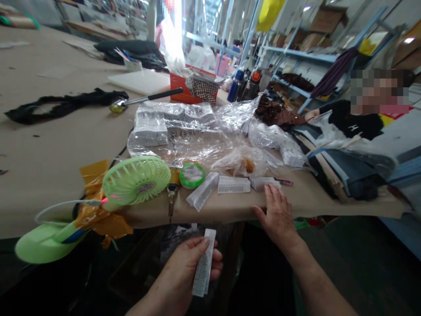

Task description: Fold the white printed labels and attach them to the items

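My left hand [189,263] is below the table edge, fingers closed round a narrow white printed label strip [204,263] held upright. My right hand [276,210] lies flat on the table's front edge with fingers stretched out, fingertips touching a small stack of white labels [263,182]. Another label stack [234,184] and a clear sleeve of labels [202,191] lie just left of it. A pen [283,181] rests beside the right fingertips.
A green desk fan [136,180] taped to the table edge stands at left, next to a green tape roll [192,174]. Clear plastic bags [184,131] with label bundles cover the middle. A hammer [144,99] and black cloth [62,104] lie farther back. Another person [362,118] sits at right.
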`<action>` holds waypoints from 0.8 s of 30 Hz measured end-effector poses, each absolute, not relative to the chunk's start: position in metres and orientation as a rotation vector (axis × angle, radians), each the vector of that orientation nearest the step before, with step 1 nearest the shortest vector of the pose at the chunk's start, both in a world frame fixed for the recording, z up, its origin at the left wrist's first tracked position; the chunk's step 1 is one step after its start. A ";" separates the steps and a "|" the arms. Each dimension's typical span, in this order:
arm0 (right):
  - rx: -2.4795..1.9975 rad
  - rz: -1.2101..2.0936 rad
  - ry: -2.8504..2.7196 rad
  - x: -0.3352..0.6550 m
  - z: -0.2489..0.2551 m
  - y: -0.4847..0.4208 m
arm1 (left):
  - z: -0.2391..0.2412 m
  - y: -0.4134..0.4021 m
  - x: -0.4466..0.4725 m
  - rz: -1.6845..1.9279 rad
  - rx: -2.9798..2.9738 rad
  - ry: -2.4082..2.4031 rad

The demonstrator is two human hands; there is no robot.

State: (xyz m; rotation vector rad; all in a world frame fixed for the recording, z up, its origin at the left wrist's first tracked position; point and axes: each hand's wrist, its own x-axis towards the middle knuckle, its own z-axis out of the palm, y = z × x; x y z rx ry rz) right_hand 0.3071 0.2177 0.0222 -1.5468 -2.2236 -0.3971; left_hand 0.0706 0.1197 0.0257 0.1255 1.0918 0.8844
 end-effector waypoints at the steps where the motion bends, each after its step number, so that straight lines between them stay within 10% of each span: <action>1: -1.586 -0.428 -2.249 0.310 0.018 0.220 | 0.024 0.119 0.071 0.882 0.128 1.088; 24: -0.483 0.364 -2.313 0.207 0.013 0.124 | 0.032 0.102 0.066 1.166 0.085 0.933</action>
